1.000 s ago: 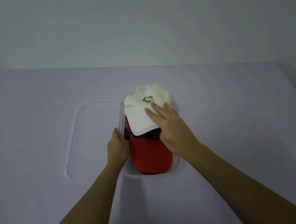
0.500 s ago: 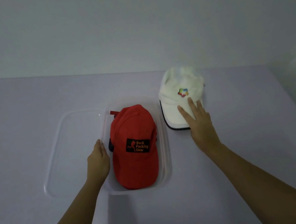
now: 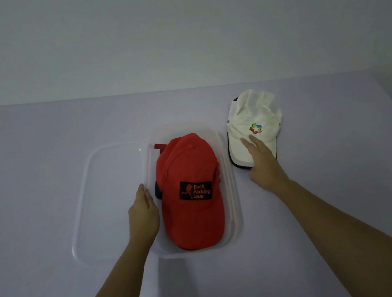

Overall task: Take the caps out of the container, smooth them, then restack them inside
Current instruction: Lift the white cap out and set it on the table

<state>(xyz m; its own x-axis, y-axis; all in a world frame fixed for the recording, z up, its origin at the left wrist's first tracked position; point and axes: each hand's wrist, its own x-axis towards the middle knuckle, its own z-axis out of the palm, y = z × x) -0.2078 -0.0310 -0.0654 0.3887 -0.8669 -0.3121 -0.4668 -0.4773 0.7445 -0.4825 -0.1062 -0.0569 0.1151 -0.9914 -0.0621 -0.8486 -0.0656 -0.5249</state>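
A red cap (image 3: 190, 193) with a black "Back Packing Gear" patch lies on top inside the clear plastic container (image 3: 233, 193). A dark cap (image 3: 158, 191) peeks out beneath its left side. On the table to the right of the container lies a white cap (image 3: 253, 118) with a coloured logo, its crown crumpled. My right hand (image 3: 262, 163) rests on the white cap's brim with straight fingers. My left hand (image 3: 142, 213) lies against the container's left wall, fingers fairly straight.
The container's clear lid (image 3: 110, 200) lies flat on the table just left of the container. The pale table (image 3: 57, 285) stretches around, and a white wall rises behind its far edge.
My right hand has carried the white cap out of the container and set it on the table to the right, uncovering the red cap. My left hand has stayed at the container's left wall.
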